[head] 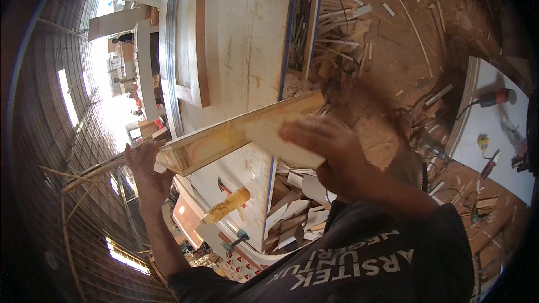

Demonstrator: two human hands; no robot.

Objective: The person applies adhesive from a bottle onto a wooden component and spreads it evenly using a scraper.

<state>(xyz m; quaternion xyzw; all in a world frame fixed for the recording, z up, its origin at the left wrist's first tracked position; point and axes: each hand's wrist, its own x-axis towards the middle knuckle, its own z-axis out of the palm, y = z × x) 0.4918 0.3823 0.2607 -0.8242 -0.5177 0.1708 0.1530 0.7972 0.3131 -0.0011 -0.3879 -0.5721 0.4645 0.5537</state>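
A long, narrow hollow wooden piece [210, 145] with a pale upper edge is held up at a slant over the workbench. My left hand [147, 160] holds its near-left end, thumb below and fingers above. My right hand [332, 147], blurred, lies with fingers outstretched on a thin pale board [290, 145], which overlaps the right part of the hollow piece; its thumb is hidden. Below them on the white worktop [252, 164] lie a plastic bottle with yellowish contents [227, 206] and a hammer [222, 185], partly covered by the bottle.
A teal power tool [236, 240] sits at the worktop's lower edge. A framed panel [202, 50] lies farther along it. Wood offcuts [294, 210] fill the space beneath. At right, a white board [501, 122] bears a corded power tool [494, 97], a tape measure [483, 142] and pliers [490, 163].
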